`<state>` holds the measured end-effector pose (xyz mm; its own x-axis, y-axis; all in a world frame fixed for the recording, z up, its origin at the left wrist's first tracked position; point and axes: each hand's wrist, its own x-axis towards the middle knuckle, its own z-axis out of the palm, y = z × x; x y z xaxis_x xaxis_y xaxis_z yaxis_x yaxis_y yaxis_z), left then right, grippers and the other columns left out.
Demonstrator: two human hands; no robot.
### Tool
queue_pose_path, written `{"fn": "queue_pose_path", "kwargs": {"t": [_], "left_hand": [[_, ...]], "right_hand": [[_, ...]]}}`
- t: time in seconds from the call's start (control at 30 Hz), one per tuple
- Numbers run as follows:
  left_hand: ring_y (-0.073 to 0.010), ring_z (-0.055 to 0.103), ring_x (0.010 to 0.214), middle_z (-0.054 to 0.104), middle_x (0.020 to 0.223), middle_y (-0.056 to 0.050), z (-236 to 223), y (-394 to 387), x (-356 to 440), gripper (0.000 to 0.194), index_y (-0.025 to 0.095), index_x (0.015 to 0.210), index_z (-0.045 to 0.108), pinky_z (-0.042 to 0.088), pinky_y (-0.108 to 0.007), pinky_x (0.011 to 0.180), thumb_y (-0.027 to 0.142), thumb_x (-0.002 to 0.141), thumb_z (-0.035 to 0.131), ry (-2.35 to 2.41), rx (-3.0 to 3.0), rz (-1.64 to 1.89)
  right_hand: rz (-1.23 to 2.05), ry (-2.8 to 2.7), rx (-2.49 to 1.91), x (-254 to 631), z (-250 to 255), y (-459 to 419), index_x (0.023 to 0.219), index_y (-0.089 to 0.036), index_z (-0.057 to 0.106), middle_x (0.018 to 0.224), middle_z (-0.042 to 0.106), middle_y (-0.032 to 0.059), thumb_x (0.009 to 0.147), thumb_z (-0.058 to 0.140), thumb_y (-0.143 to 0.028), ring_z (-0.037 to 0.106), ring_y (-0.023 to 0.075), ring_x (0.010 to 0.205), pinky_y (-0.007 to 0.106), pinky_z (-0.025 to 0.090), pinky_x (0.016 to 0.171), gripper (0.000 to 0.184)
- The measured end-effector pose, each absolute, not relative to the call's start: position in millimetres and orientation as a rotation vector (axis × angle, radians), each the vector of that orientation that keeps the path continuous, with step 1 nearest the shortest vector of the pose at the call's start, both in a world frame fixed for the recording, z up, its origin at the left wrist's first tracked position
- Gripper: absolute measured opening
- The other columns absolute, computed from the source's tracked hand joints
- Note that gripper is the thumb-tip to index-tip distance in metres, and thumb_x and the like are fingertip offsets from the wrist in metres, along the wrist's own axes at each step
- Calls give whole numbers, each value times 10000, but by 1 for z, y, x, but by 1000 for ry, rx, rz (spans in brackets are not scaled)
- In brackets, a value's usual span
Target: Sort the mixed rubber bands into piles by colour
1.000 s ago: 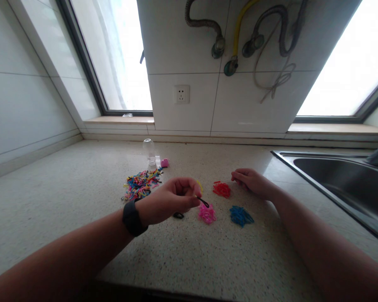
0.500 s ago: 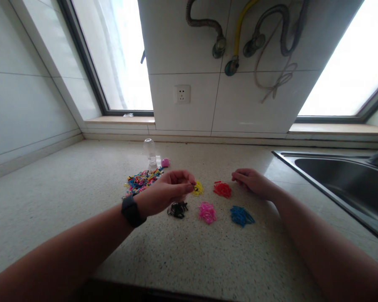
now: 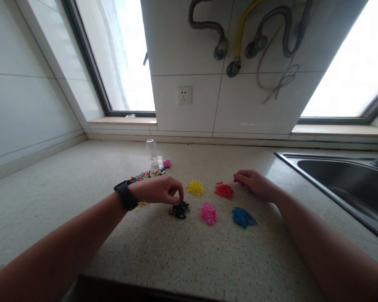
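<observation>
My left hand (image 3: 168, 189), with a black watch on its wrist, pinches a black rubber band at the top of the pile of black rubber bands (image 3: 179, 210). Beyond the fingertips lies a yellow pile (image 3: 195, 188); pink (image 3: 209, 214) and blue (image 3: 243, 217) piles lie to the right. My right hand (image 3: 250, 182) rests on the counter just right of the red pile (image 3: 224, 191), its fingers closed and nothing visible in them. Behind my left hand, a mixed-colour heap of bands (image 3: 143, 176) is partly hidden.
A clear bottle-like container (image 3: 151, 152) stands upside down behind the mixed heap, beside a small pink object (image 3: 166, 163). To the right, a steel sink (image 3: 290, 161) is set into the speckled counter (image 3: 208, 256). The tiled wall holds a socket (image 3: 185, 95) and pipes.
My left hand has moved down and slightly left from in front of the yellow pile to the black pile, carrying a small black band. My right hand stays put. The view has shifted slightly.
</observation>
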<state>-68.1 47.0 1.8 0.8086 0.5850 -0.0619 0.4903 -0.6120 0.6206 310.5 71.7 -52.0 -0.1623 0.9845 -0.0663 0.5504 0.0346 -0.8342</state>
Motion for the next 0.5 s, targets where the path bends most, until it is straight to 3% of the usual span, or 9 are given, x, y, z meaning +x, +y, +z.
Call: {"fn": "queue_pose_path", "kwargs": {"t": [0.5], "left_hand": [[-87,494,575,590,674,26,4,42,-61,254,203,1018,699,317,-223,551,390,853,654,813,2471,69]], "right_hand": [[1024,-1754,-1565,310,-51,71,807,-178,624,629,481,-30,814,561,-623,396,91,501,247,291,469,450]]}}
